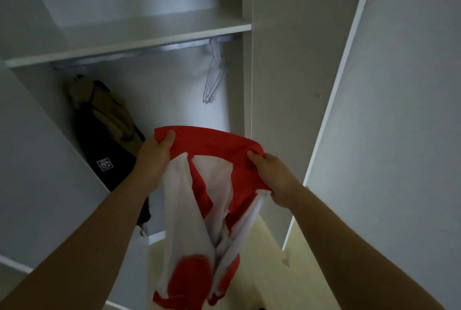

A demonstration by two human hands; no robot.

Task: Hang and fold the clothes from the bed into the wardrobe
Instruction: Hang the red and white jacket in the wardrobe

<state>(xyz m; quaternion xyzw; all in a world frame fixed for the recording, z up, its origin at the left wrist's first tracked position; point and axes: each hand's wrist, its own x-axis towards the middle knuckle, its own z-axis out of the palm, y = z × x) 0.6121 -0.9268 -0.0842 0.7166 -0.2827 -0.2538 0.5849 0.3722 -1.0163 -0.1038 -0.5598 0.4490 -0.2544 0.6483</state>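
Below the wardrobe rail (149, 51), a red-and-white garment (217, 157) hangs limp from the left hand (154, 157) and right hand (272, 172), each grip clamped on its top edge; it looks light and floppy, best held there.

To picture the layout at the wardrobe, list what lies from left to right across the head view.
From the left: hung dark and tan clothes → left hand gripping the red and white garment → that garment itself → right hand gripping it too → open wardrobe door.
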